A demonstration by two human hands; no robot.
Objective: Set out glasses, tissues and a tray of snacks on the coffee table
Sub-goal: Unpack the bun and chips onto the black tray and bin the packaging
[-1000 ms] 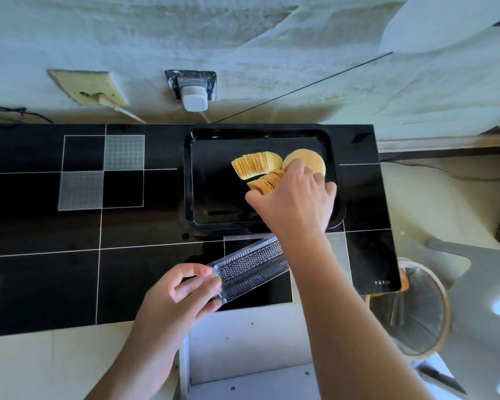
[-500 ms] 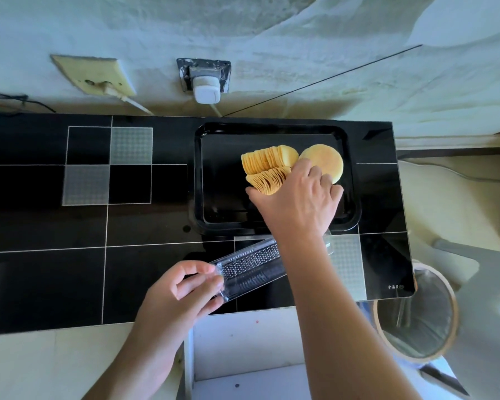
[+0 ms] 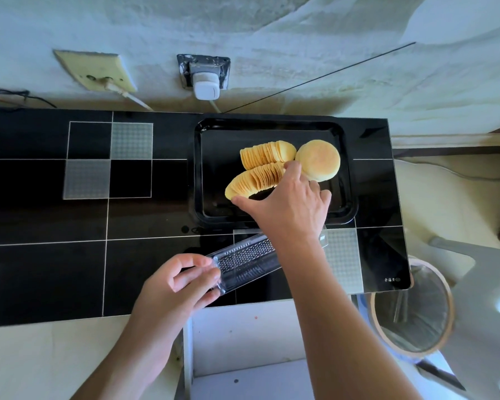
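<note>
The right hand [image 3: 289, 209] reaches over the black tray [image 3: 211, 168], its grip clamped along a curved row of stacked crisps [image 3: 254, 180], thumb at the near end and fingertips at the far end. Pressing both ends probably keeps the thin discs from fanning out as they are laid down. Just beyond the grip lies a second row of crisps [image 3: 267, 154], and touching the fingertips on the far right sits a round bun [image 3: 319, 160]. The snacks crowd the right-centre of the tray, so the row in hand fits beside them, I judge, to keep the food grouped.

The left hand [image 3: 176, 287] has its grip closed on the end of a clear plastic crisp tray [image 3: 248, 261], which looks emptied. It rests on the black glass desk [image 3: 41, 272] nearer than the right wrist, likely steadied so it does not slide.

To the left of the right grip the tray floor is bare, giving room to slide the row. The tray's raised rim is close beneath the right palm, and the desk's near edge is just below the left hand. No glasses or tissues are in view.
</note>
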